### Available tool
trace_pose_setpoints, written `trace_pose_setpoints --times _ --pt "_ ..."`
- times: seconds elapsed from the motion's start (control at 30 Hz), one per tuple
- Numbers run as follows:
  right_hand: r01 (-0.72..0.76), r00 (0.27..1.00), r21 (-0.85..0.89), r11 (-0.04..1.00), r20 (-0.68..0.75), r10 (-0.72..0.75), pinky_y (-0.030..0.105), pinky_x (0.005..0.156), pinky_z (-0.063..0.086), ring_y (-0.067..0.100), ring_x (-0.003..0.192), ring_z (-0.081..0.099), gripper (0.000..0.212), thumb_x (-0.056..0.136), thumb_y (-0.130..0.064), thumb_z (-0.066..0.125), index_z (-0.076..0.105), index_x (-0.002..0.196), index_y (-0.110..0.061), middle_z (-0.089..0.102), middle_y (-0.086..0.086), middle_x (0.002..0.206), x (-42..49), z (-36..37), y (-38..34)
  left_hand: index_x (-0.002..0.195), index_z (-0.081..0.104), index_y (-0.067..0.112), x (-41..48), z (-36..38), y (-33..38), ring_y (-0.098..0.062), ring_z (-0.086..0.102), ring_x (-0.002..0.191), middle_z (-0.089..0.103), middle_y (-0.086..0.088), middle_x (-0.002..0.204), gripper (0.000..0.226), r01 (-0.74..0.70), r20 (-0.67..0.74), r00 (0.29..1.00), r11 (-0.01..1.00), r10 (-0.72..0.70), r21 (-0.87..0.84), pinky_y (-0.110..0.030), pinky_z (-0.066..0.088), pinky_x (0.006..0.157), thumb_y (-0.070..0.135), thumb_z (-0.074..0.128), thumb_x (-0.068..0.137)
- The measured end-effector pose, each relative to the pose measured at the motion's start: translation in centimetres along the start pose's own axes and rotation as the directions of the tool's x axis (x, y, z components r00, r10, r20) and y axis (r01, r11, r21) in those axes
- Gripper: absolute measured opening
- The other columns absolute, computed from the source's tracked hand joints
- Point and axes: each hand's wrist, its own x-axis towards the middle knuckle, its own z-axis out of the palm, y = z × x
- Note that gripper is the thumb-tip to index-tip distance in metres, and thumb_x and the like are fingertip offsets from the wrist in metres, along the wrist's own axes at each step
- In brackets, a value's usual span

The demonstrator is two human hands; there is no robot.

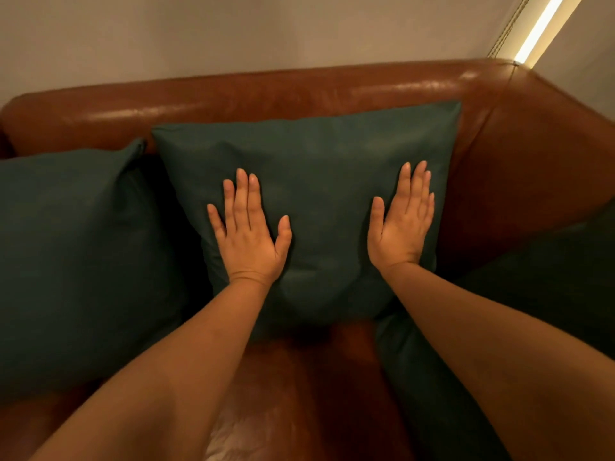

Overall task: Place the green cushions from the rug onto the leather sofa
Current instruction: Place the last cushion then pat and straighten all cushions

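A dark green cushion (319, 168) stands upright against the backrest of the brown leather sofa (299, 94). My left hand (248, 227) lies flat on its left half, fingers straight. My right hand (402, 217) presses flat on its right side near the edge. A second green cushion (76, 247) leans on the sofa to the left, touching the first. A third green cushion (559, 281) lies at the right, by the sofa's right arm, partly hidden behind my right forearm.
The sofa's seat (293, 394) shows between my forearms. A pale wall (233, 28) rises behind the backrest. At the top right hangs a blind cord (509, 24) next to a bright light strip (539, 28).
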Motion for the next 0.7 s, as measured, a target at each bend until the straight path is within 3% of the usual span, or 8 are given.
trace_pose_setpoints --times 0.33,0.7 --pt "-0.017 0.991 0.013 1.0 0.134 0.015 0.039 0.119 0.005 0.021 0.147 0.0 0.069 0.096 -0.052 0.021 0.01 0.151 -0.012 0.004 0.011 0.16 -0.8 -3.9 -1.0 0.152 0.008 0.014 -0.6 -5.1 0.2 -0.012 -0.006 0.145 0.005 -0.001 0.161 0.073 -0.001 0.222 0.975 1.0 0.006 -0.024 -0.043 -0.006 0.118 0.055 0.018 0.093" --pt "0.035 0.976 0.052 0.998 0.213 -0.045 0.036 0.117 -0.003 0.013 0.147 -0.004 0.071 0.093 -0.059 0.015 0.012 0.151 -0.018 0.007 0.002 0.16 -1.0 -13.8 -6.1 0.152 0.011 0.017 -0.1 -14.8 2.4 -0.012 -0.004 0.146 0.002 0.007 0.157 0.07 -0.039 0.281 0.957 0.993 0.07 -0.113 -0.038 -0.004 0.118 0.055 0.019 0.094"
